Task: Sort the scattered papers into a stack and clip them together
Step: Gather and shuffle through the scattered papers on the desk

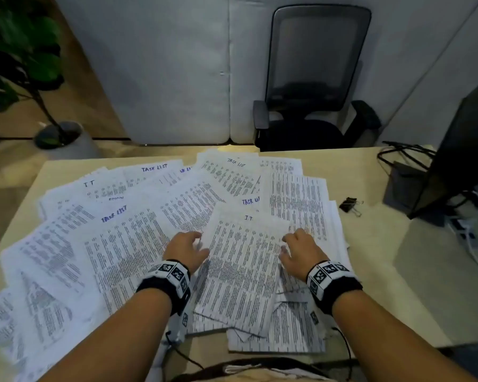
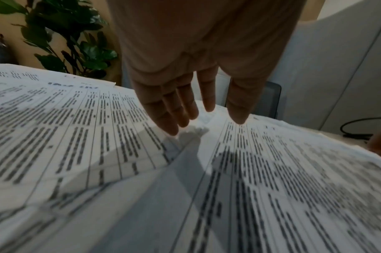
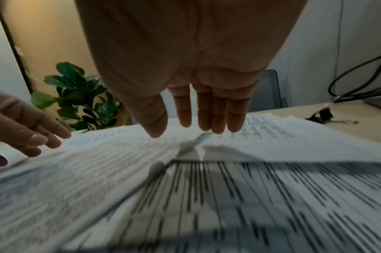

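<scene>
Printed papers [image 1: 155,224] lie fanned across the beige table [image 1: 370,244], several headed "TASK LIST" in blue. One sheet [image 1: 243,266] lies on top in the middle, between my hands. My left hand [image 1: 186,248] hovers at its left edge, fingers straight and spread, holding nothing; its fingertips [image 2: 172,130] hang just above the paper [image 2: 76,137]. My right hand [image 1: 298,248] hovers at the sheet's right edge, fingers [image 3: 206,119] extended downward over the papers [image 3: 271,142]. A black binder clip [image 1: 349,205] lies on the table right of the papers, also in the right wrist view [image 3: 321,116].
A monitor stand with cables [image 1: 414,183] occupies the table's right rear. A black office chair [image 1: 312,86] stands behind the table, a potted plant [image 1: 25,67] at the far left. The papers reach the near edge by my body.
</scene>
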A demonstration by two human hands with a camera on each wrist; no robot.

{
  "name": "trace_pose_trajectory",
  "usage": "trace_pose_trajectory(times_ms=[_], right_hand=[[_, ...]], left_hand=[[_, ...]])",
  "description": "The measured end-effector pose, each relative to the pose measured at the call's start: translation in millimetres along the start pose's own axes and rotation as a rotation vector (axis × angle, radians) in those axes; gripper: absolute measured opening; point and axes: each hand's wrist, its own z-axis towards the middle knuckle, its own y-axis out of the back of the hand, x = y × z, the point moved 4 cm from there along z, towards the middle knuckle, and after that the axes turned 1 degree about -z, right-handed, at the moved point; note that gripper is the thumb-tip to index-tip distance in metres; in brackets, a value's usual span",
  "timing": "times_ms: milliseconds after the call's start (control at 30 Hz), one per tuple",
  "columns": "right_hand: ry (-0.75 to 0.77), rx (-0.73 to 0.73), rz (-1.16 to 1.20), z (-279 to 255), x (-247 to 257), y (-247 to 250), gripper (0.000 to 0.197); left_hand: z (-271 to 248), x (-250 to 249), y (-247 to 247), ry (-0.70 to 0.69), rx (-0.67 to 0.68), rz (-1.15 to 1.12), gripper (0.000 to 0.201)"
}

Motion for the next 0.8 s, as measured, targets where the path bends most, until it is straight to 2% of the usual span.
trace_pose_trajectory(times_ms=[67, 167, 333, 433, 567, 800], right_hand=[[-0.028, 0.053, -0.031, -2.2, -2.8, -9.6, 0.035], [-0.01, 0.138, -0.09, -7.5, -5.0, -27.6, 0.051], [-0.005, 0.121, -0.133, -6.6, -4.1, -38.8, 0.06], [-0.013, 0.141, -0.145, -5.7, -2.8, -38.4, 0.057], [-0.021, 0.173, -0.129, 4.4, -7.8, -24.2, 0.036], [0.012, 0.184, -0.12, 12.7, -18.5, -18.4, 0.029]], left_hand=[[1.1, 2.1, -9.7, 0.027, 0.067, 0.061, 0.065], [-2.2, 3.1, -20.8, 0.073, 0.112, 0.098, 0.077], [1.1, 4.9, -30.9, 0.094, 0.112, 0.041, 0.091], [-2.7, 3.2, -36.0, 0.092, 0.091, -0.028, 0.075], [-6.1, 7.0, -38.6, 0.161, 0.048, -0.195, 0.048], [-5.0, 9.7, -43.2, 0.191, 0.05, -0.143, 0.023]])
